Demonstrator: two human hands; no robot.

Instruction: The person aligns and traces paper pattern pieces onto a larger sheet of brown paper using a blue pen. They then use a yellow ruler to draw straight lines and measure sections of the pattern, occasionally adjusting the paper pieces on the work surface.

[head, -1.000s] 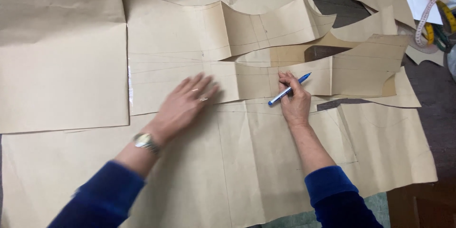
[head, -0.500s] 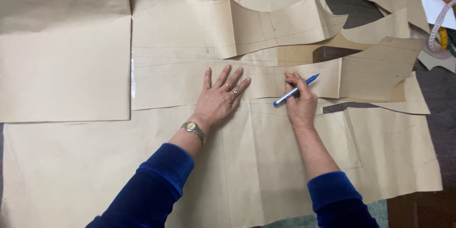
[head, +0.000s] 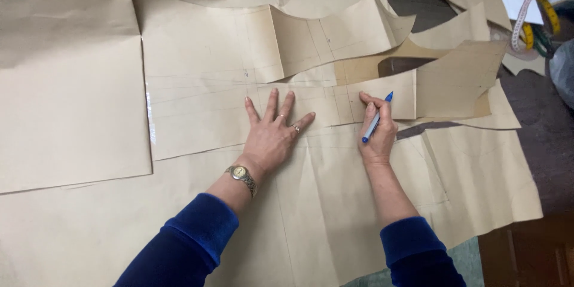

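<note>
Two hands: left flat on pattern paper, right grips pen; tape measure nearby.

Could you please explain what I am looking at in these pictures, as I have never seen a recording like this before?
There is no machine here: a person wears a camera on the head, so the picture looks down at their own two hands and blue sleeves. The surface is covered with large sheets of brown paper, some cut into curved pattern pieces with faint drawn lines. The left hand, with a wristwatch and a ring, lies flat with spread fingers on a long paper strip, pressing it down. The right hand holds a blue pen, its tip pointing up near the strip's right end. At the top right corner lies a yellow tape measure among other items too jumbled to identify.
</note>
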